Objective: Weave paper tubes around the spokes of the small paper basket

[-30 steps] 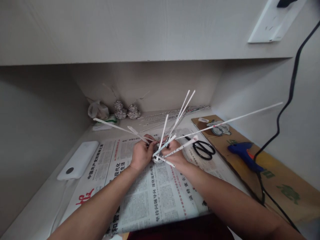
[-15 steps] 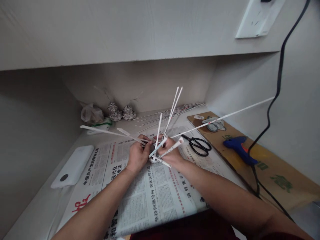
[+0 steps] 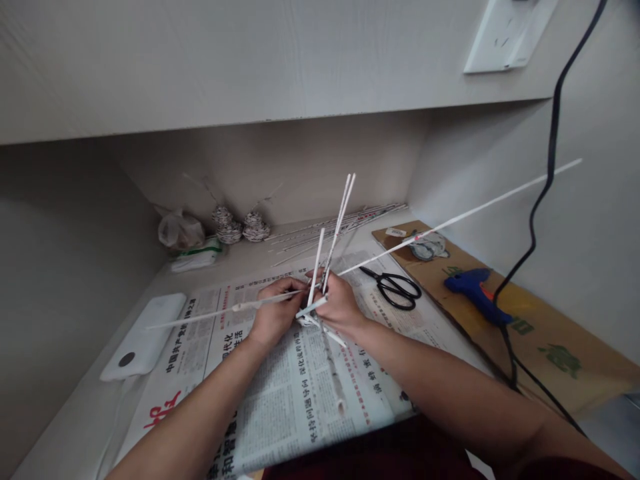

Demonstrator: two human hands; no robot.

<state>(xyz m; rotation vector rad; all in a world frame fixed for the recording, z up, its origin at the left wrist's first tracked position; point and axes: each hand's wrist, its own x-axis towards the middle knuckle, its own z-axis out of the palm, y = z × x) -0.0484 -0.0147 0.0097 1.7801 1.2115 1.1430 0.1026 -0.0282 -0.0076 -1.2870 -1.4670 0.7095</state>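
Over the newspaper (image 3: 270, 413), both hands grip a small weaving of rolled-paper sticks (image 3: 307, 321). My left hand (image 3: 276, 308) is closed on its left side, fingers pinched around the sticks. My right hand (image 3: 341, 305) wraps round the other side, its fingers partly hidden by upright sticks (image 3: 340, 217). One long paper stick (image 3: 460, 217) runs from the right hand far out to the right. Thinner blurred sticks (image 3: 200, 317) point left past my left hand. Another blurred paper tube (image 3: 336, 380) hangs towards me.
Black-handled scissors (image 3: 397, 290) lie right of the hands. A blue glue gun (image 3: 475, 293) with a black cord (image 3: 555, 133) rests on cardboard (image 3: 560, 340). Loose paper sticks (image 3: 345, 227), two woven gourd shapes (image 3: 256, 228) and a plastic bag (image 3: 180, 230) sit behind. A white power bank (image 3: 145, 337) lies left.
The sticks on the left have swung lower. The tube by my right wrist has swung down towards me. The long right-hand stick reaches farther right and higher. Both hands keep their hold.
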